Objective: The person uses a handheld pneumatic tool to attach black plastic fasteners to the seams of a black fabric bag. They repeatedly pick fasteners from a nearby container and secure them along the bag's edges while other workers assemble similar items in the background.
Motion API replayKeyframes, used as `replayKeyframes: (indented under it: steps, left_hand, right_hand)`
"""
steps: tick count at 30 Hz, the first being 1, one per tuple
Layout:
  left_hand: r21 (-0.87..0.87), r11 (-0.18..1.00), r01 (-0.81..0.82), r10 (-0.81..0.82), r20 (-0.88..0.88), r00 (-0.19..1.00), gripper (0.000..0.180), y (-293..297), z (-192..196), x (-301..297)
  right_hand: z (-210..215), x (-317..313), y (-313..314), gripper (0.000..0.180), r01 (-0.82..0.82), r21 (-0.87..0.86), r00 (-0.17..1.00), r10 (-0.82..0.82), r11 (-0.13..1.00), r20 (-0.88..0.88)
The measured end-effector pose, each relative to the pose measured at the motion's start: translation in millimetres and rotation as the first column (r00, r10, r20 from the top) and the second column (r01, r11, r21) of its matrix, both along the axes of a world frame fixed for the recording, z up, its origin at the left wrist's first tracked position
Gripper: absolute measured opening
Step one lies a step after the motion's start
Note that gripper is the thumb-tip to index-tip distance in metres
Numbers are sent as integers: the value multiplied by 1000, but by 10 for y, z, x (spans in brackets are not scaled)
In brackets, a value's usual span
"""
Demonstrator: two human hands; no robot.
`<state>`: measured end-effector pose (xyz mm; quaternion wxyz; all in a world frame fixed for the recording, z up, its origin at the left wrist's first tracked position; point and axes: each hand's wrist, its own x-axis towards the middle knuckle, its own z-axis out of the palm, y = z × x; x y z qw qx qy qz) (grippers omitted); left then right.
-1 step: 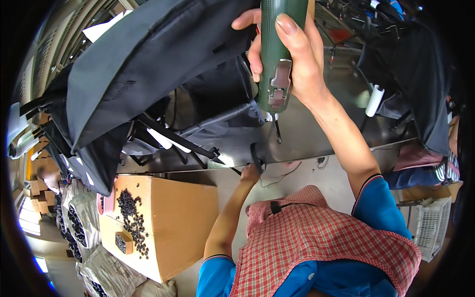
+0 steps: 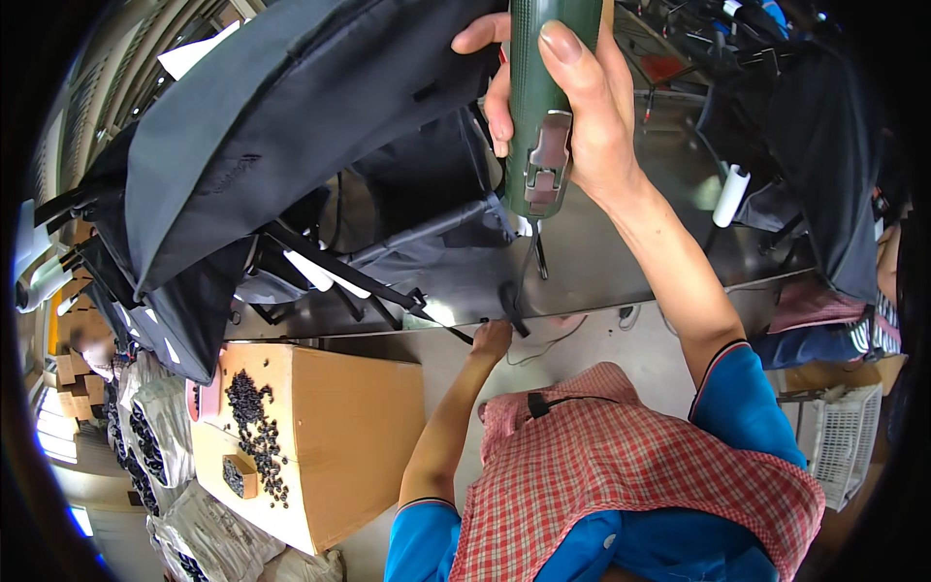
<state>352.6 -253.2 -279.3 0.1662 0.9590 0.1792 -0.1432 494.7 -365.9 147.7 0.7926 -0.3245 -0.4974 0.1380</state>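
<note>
In my right hand (image 2: 603,126) is a green electric screwdriver (image 2: 539,107), gripped upright with a metal latch near its lower end and a dark cord hanging below. Its upper end runs out of the picture. My left hand (image 2: 493,338) is lower down at the near edge of the dark metal table (image 2: 601,276), fingers closed around the end of a black strap (image 2: 448,331). A black curved piece (image 2: 512,308) lies just beyond those fingers. The strap leads toward a black fabric stroller (image 2: 262,126) with a large canopy, on the table at the left.
A cardboard box (image 2: 359,427) at the left bears scattered small black parts (image 2: 260,436) and a small carton (image 2: 240,475). Grey sacks (image 2: 208,529) sit beside it. Another black stroller (image 2: 824,165), a white crate (image 2: 842,441) and part of another person (image 2: 887,267) are at the right.
The black curved piece by my left hand has shifted slightly right and down. My right hand keeps its grip on the screwdriver, nearly still.
</note>
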Motion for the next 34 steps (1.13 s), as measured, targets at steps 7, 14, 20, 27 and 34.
replayKeyframes:
  steps: [7,14,20,27,34]
  left_hand:
    - [-510,853,115,-155,-38,987,24,-181,445,-35]
    - [-221,772,596,-611,0,792,13,-598,1325,-865]
    - [-195,814,547,-465,344,816,23,-609,2665,-945]
    - [-89,645,759,-550,635,543,25,-974,2749,-748]
    - [-181,473,863,-629,617,474,33,-1190,2430,-530]
  right_hand:
    - [-114,101,4,42,-53,47,995,49,997,82]
    - [-140,72,80,44,-67,119,986,48,991,158]
    - [-214,55,20,43,-33,118,990,16,992,138]
    - [-244,-11,-64,42,-69,128,997,62,989,53]
    - [-217,-32,-171,43,-32,39,999,32,999,5]
